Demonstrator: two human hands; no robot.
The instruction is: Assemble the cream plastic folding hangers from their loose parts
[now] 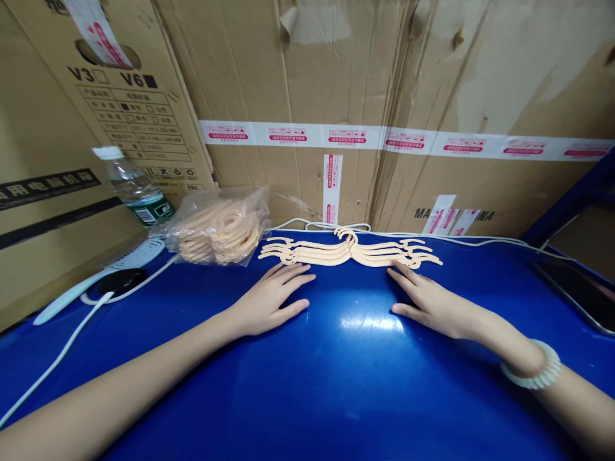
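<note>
Several peach-coloured clothes hangers (327,255) lie stacked on the blue table, their hooks pointing away from me. My left hand (276,298) rests by their left end, palm down with fingers apart; its fingertips reach the near edge of the stack. At the right end, my right hand (423,301) lies in much the same way, fingers spread and tips at or just by the lowest hanger. Neither hand grips anything. Left of the stack sits a clear plastic bag (221,227) filled with more peach hangers.
Cardboard boxes (288,89) stand along the back. At left are a water bottle (132,186), a pale hairbrush (100,275) and a black disc (122,280) with a white cable (62,355). A phone (576,294) lies at right. Another white cable runs behind the hangers.
</note>
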